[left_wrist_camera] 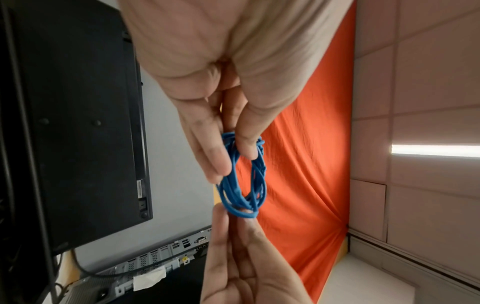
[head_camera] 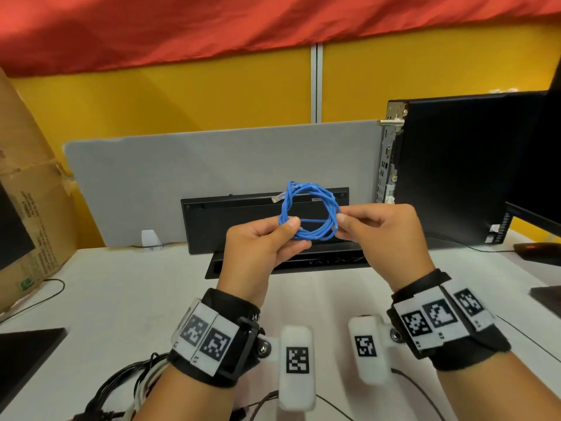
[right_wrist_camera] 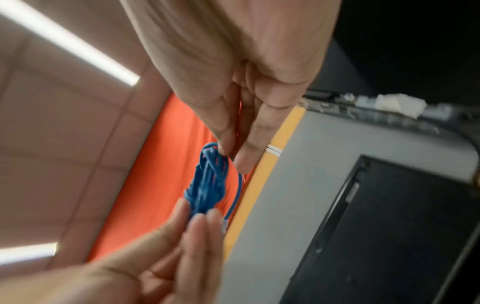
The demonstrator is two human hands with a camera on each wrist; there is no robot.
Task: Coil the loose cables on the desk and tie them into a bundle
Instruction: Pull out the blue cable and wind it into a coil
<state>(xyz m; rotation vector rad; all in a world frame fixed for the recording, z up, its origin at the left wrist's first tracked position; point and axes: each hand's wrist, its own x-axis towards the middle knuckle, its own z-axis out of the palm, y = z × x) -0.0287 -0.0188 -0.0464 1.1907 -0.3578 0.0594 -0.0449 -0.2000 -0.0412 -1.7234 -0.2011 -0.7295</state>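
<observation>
Blue ethernet cable point(head_camera: 309, 214), wound into a small round coil, is held in the air above the white desk point(head_camera: 127, 299), in front of a black keyboard point(head_camera: 243, 220) propped against the grey divider panel point(head_camera: 212, 165). Coil's left side is pinched between thumb and fingers of the left hand point(head_camera: 267, 241); its right side is pinched by the right hand point(head_camera: 385, 230), fingers curled together on the strands. A clear plug point(head_camera: 279, 197) sticks out at upper left. Black and white cables point(head_camera: 127, 387) are seen lying at the desk's near edge.
</observation>
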